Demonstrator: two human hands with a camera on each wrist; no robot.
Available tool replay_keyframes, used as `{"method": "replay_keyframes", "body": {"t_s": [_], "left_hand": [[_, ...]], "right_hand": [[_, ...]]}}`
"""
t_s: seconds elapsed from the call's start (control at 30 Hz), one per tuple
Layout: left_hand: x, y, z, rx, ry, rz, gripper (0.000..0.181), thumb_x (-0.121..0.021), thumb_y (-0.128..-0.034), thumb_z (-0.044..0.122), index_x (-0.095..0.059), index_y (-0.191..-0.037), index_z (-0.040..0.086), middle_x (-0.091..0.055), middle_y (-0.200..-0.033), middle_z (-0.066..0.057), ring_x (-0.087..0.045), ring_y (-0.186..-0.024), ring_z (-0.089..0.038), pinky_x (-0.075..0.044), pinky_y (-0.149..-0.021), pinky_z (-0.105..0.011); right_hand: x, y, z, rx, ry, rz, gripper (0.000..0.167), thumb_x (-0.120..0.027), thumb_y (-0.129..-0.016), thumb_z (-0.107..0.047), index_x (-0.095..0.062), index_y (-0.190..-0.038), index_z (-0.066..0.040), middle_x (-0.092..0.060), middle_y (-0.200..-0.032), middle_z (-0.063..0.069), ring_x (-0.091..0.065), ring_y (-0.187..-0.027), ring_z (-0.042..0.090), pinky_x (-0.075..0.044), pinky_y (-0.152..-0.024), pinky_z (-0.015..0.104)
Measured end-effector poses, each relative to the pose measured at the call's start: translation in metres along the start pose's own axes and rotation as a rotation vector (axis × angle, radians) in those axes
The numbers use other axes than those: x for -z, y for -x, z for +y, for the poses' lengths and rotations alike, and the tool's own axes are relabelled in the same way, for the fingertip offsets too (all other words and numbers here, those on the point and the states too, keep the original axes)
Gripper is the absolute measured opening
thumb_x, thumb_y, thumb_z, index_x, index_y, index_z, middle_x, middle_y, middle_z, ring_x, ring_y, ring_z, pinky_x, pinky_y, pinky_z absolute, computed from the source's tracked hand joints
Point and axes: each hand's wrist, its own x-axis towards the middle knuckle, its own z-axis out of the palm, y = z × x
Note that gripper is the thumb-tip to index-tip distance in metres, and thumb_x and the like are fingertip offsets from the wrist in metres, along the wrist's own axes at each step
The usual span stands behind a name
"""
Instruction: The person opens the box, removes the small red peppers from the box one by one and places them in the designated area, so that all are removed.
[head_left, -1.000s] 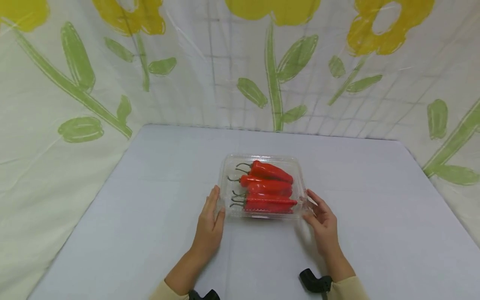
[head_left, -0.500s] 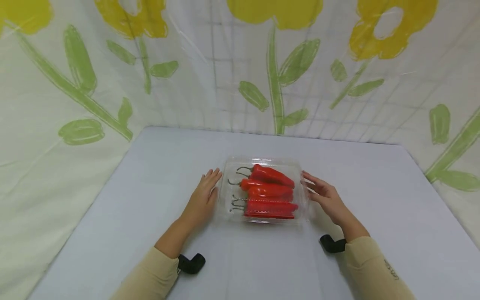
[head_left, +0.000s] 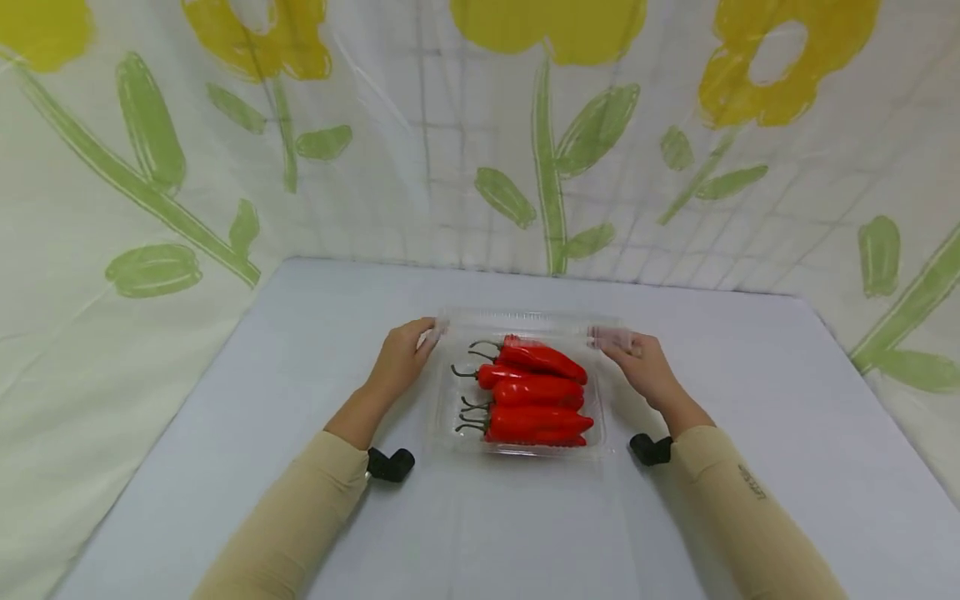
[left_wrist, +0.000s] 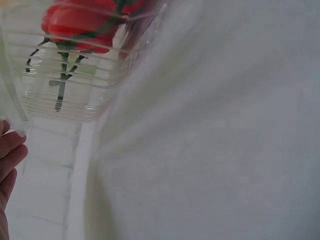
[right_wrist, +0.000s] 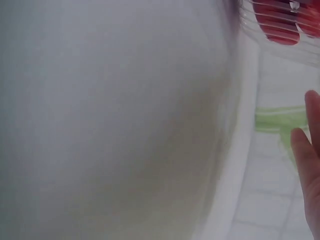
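Observation:
Several red peppers (head_left: 536, 392) with green stems lie in a clear plastic clamshell container (head_left: 444, 421) on the white table. Its clear lid (head_left: 517, 317) stands raised at the back, so the peppers are uncovered. My left hand (head_left: 401, 358) pinches the lid's left edge; the left wrist view shows curled fingers (left_wrist: 14, 152) at that edge beside the ribbed container wall (left_wrist: 70, 97). At the lid's right corner my right hand (head_left: 647, 368) grips, its thumb seen through the plastic. Two fingers (right_wrist: 304, 150) of it show in the right wrist view, below the container's corner.
The white table (head_left: 525, 533) spreads around the container. Behind and beside it hangs a pale curtain (head_left: 375, 167) printed with yellow flowers and green stems. A black wrist mount (head_left: 390, 465) sits by the left cuff, another (head_left: 649, 449) by the right.
Both hands moved from the container's lower sides toward its back corners and took hold of the lid. The lid, which covered the peppers, has swung up; the container stays in place.

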Motion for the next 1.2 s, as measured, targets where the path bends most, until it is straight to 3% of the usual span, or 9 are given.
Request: {"method": "replay_keyframes", "body": {"t_s": [0.17, 0.27, 0.37, 0.47, 0.57, 0.7, 0.77, 1.03, 1.2], "left_hand": [[-0.010, -0.021, -0.009, 0.040, 0.033, 0.036, 0.015, -0.056, -0.0915, 0.013, -0.062, -0.099, 0.001, -0.070, -0.097, -0.015, -0.065, -0.098, -0.029, -0.051, -0.085, -0.043], [-0.017, -0.031, -0.013, 0.078, 0.058, 0.002, 0.016, -0.054, -0.0933, 0.015, -0.059, -0.099, 0.001, -0.070, -0.095, -0.014, -0.064, -0.099, -0.028, -0.050, -0.082, -0.042], [-0.019, -0.038, -0.015, 0.125, 0.097, -0.042, 0.016, -0.052, -0.0944, 0.014, -0.057, -0.099, 0.000, -0.069, -0.094, -0.015, -0.064, -0.097, -0.028, -0.049, -0.079, -0.042], [-0.019, -0.043, -0.015, 0.178, 0.127, -0.084, 0.018, -0.049, -0.0956, 0.015, -0.057, -0.099, -0.001, -0.069, -0.094, -0.016, -0.063, -0.096, -0.029, -0.049, -0.083, -0.042], [-0.018, -0.045, -0.016, 0.236, 0.131, -0.128, 0.023, -0.047, -0.0970, 0.018, -0.058, -0.101, -0.001, -0.069, -0.095, -0.017, -0.063, -0.098, -0.029, -0.049, -0.086, -0.043], [-0.018, -0.045, -0.017, 0.298, 0.115, -0.161, 0.029, -0.045, -0.0980, 0.023, -0.060, -0.101, -0.001, -0.069, -0.096, -0.017, -0.062, -0.096, -0.029, -0.048, -0.083, -0.042], [-0.019, -0.043, -0.018, 0.318, 0.108, -0.162, 0.030, -0.045, -0.0981, 0.024, -0.061, -0.100, -0.001, -0.069, -0.095, -0.017, -0.061, -0.093, -0.029, -0.048, -0.081, -0.040], [-0.021, -0.036, -0.016, 0.404, 0.047, -0.146, 0.037, -0.043, -0.0981, 0.031, -0.063, -0.095, 0.000, -0.065, -0.091, -0.015, -0.057, -0.082, -0.025, -0.047, -0.076, -0.038], [-0.020, -0.018, -0.009, 0.477, 0.143, -0.117, 0.042, -0.041, -0.0980, 0.031, -0.061, -0.112, -0.003, -0.065, -0.108, -0.020, -0.059, -0.100, -0.030, -0.047, -0.089, -0.042]], "right_hand": [[-0.008, -0.021, 0.001, 0.010, -0.021, 0.084, 0.041, -0.055, -0.093, -0.025, -0.058, -0.122, 0.004, -0.064, -0.112, 0.024, -0.065, -0.097, 0.022, -0.048, -0.089, 0.014], [-0.010, -0.029, 0.002, -0.023, -0.010, 0.102, 0.040, -0.055, -0.093, -0.024, -0.057, -0.121, 0.004, -0.064, -0.111, 0.024, -0.063, -0.098, 0.028, -0.049, -0.089, 0.017], [-0.011, -0.035, 0.003, -0.063, -0.012, 0.089, 0.041, -0.053, -0.094, -0.025, -0.056, -0.121, 0.005, -0.062, -0.113, 0.024, -0.062, -0.101, 0.032, -0.050, -0.093, 0.027], [-0.011, -0.040, 0.004, -0.108, -0.032, 0.064, 0.042, -0.052, -0.095, -0.027, -0.055, -0.121, 0.006, -0.061, -0.116, 0.025, -0.063, -0.100, 0.028, -0.049, -0.095, 0.034], [-0.009, -0.043, 0.005, -0.166, -0.017, 0.028, 0.045, -0.049, -0.095, -0.032, -0.054, -0.122, 0.004, -0.060, -0.118, 0.024, -0.064, -0.093, 0.014, -0.049, -0.095, 0.034], [-0.010, -0.046, 0.005, -0.213, -0.006, -0.007, 0.048, -0.048, -0.095, -0.035, -0.054, -0.122, 0.004, -0.060, -0.119, 0.023, -0.061, -0.085, -0.001, -0.049, -0.096, 0.034], [-0.010, -0.046, 0.005, -0.221, 0.001, -0.016, 0.049, -0.047, -0.095, -0.036, -0.055, -0.122, 0.004, -0.061, -0.119, 0.022, -0.061, -0.084, -0.001, -0.048, -0.096, 0.035], [-0.010, -0.046, 0.004, -0.259, 0.062, -0.063, 0.048, -0.043, -0.096, -0.037, -0.057, -0.119, 0.003, -0.062, -0.116, 0.020, -0.061, -0.095, 0.016, -0.048, -0.095, 0.036], [-0.007, -0.046, 0.004, -0.254, 0.071, -0.084, 0.050, -0.043, -0.097, -0.038, -0.055, -0.121, 0.004, -0.060, -0.120, 0.022, -0.062, -0.101, 0.022, -0.046, -0.099, 0.040]]}}
